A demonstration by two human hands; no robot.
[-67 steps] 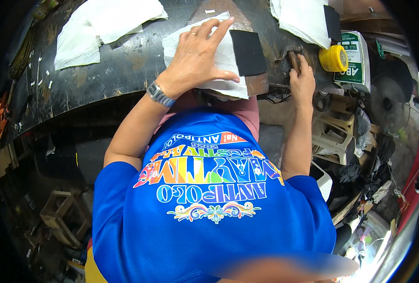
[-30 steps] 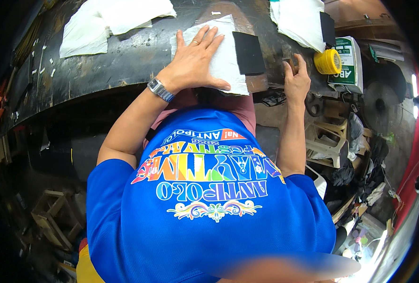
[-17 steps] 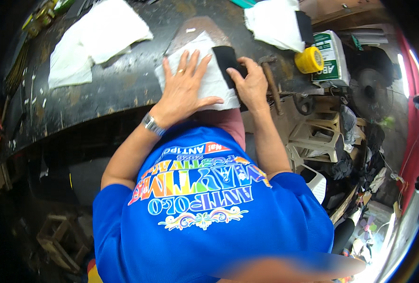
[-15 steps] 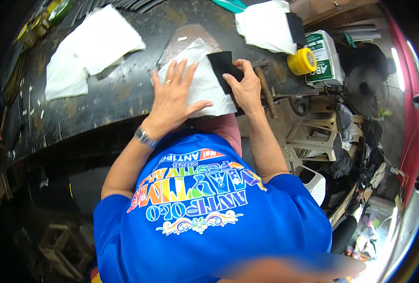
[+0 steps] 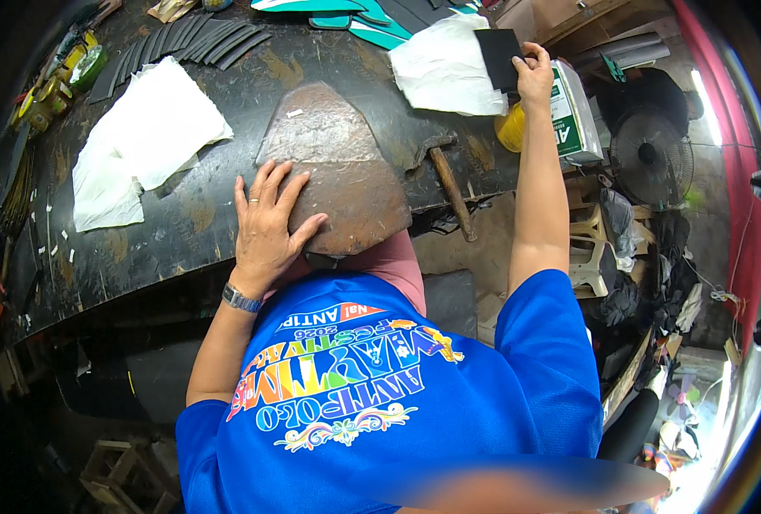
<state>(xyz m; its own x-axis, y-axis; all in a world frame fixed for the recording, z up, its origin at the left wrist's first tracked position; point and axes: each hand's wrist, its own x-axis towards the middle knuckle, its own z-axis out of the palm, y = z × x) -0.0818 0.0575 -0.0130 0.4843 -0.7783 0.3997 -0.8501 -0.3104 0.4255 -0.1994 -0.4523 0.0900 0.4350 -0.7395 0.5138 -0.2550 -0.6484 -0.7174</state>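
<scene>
My left hand (image 5: 266,218) lies flat with fingers apart on a worn brown board (image 5: 355,201) shaped like a blunt wedge. The board rests at the table's near edge, over my lap. My right arm reaches to the far right, where my right hand (image 5: 534,75) pinches the edge of a flat black piece (image 5: 499,60). That piece overlaps the right side of a white sheet pile (image 5: 445,67); how the two are joined, if at all, I cannot tell. A hammer (image 5: 452,188) with a wooden handle lies right of the board, its handle sticking past the table edge.
Spread white sheets (image 5: 153,128) lie on the dark table (image 5: 188,214) at left. Black strips (image 5: 162,50) fan out behind them. Teal-and-black pieces (image 5: 355,21) lie at the back. A yellow container (image 5: 510,128), a green-and-white box (image 5: 573,116) and a fan (image 5: 650,154) stand at right.
The white sheet with the black piece is off the board, which now shows bare. My right hand has moved far and right to the white pile. My left hand has shifted slightly left and nearer.
</scene>
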